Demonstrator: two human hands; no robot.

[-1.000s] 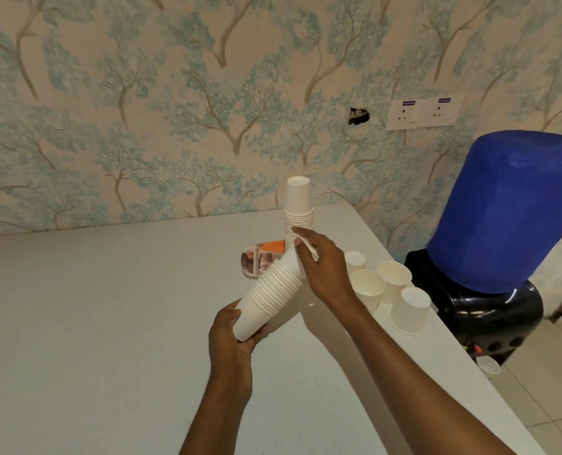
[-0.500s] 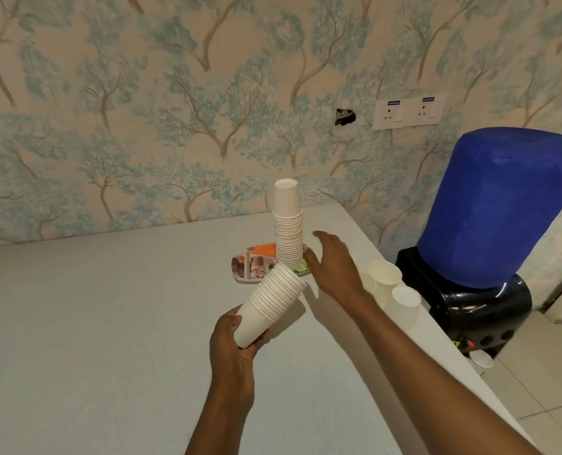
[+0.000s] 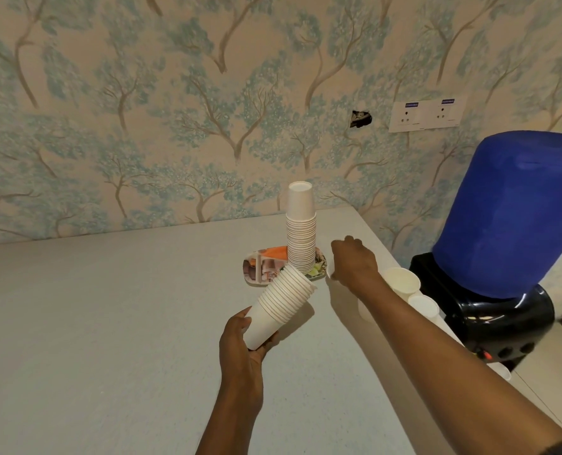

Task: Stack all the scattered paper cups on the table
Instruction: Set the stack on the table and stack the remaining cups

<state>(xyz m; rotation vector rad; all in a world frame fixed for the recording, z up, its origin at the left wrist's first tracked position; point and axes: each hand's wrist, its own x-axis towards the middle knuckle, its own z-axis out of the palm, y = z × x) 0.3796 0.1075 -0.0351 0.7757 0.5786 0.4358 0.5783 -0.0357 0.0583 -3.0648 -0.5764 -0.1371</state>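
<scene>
Head view. A nested stack of paper cups (image 3: 283,303) is held tilted in the left hand (image 3: 240,349), its closed base cupped in the palm and fingers, its open mouths pointed up and away toward the wall. The stack is lifted clear of the grey table (image 3: 109,323).

The right hand (image 3: 352,261) is stretched forward over the table's right side, knuckles up, fingers curled downward. A sliver of white is seen at its lower left edge; whether something is pinched there cannot be told.

A taller stack of inverted cups (image 3: 301,238) is stood upright on a patterned plate (image 3: 256,270) near the far edge, just left of the right hand. Loose upright cups are seen beyond the right forearm, near the table's right edge: one wide-mouthed (image 3: 401,280), one smaller (image 3: 424,305).

A blue water bottle on a black dispenser (image 3: 509,224) is noted to the right of the table.
</scene>
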